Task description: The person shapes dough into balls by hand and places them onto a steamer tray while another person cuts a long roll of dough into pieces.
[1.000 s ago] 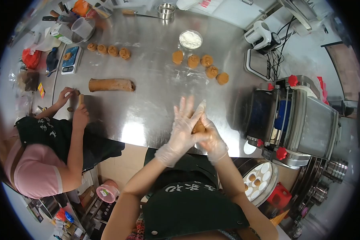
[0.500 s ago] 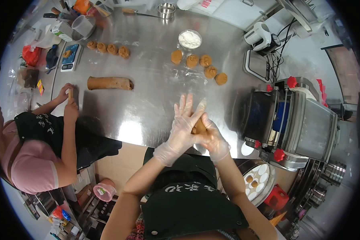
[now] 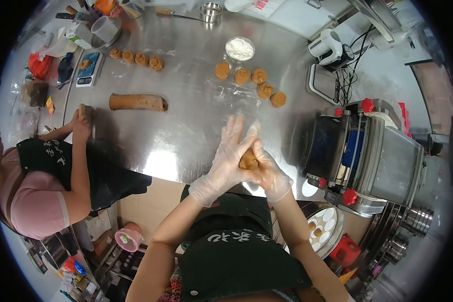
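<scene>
Both my hands wear clear plastic gloves and meet over the front edge of the steel table (image 3: 196, 116). Between them sits a lump of brown dough (image 3: 248, 160). My right hand (image 3: 269, 173) cups it from the right, fingers curled around its side. My left hand (image 3: 226, 161) has its fingers stretched out and spread, while its thumb and palm touch the dough; part of the lump is hidden by the hands. Beyond them several brown dough pieces (image 3: 242, 76) lie near a bowl of white powder (image 3: 239, 49).
Left of me a co-worker (image 3: 40, 186) grips a wooden-handled tool. A dough log (image 3: 138, 102), a row of dough pieces (image 3: 141, 59) and a scale (image 3: 89, 69) lie on that side. A machine with red knobs (image 3: 367, 151) stands right; a tray with round white moulds (image 3: 326, 226) is below.
The lump of dough has turned between my hands and shows more of its surface. My hands stay nearly in place. The co-worker's hands have shifted slightly left.
</scene>
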Demonstrator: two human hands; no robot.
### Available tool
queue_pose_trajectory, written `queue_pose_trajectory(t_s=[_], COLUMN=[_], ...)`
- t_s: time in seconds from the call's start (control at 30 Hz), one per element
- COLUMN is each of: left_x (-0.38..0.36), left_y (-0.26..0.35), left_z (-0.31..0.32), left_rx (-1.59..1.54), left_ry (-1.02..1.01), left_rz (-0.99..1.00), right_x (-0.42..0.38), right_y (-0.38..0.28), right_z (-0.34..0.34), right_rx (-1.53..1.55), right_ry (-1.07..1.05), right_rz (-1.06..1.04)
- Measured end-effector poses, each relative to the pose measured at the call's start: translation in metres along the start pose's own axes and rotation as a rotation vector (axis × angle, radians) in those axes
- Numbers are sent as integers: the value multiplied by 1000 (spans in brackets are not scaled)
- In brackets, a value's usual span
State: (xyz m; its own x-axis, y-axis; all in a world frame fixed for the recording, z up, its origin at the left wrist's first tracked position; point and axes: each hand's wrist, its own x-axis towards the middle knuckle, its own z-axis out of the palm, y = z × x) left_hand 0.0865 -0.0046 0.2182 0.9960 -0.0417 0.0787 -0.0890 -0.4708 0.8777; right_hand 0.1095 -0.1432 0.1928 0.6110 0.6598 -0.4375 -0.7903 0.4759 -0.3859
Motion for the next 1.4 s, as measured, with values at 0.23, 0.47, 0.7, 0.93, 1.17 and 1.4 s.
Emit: queue_pose_trajectory(t_s=[0.23, 0.47, 0.7, 0.93, 1.17, 1.4], left_x=[-8, -4, -18, -4, -23, -18], left_y=[-6, -4, -10, 5, -12, -6], left_z=[18, 11, 50, 30, 72, 26], left_rx=[-378, -237, -373, -365, -252, -487], left_ry=[2, -117, 33, -46, 252, 116], left_rz=[-187, 90, -144, -46, -189, -185], right_x=[4, 5, -4, -3, -4, 12], right_y=[44, -6, 29, -22, 20, 18], right_z=[30, -8, 3, -23, -28, -37], right_rx=[40, 216, 115, 71, 3, 72], right_ry=[309, 170, 84, 14, 110, 35], right_rz=[-477, 136, -393, 197, -242, -12])
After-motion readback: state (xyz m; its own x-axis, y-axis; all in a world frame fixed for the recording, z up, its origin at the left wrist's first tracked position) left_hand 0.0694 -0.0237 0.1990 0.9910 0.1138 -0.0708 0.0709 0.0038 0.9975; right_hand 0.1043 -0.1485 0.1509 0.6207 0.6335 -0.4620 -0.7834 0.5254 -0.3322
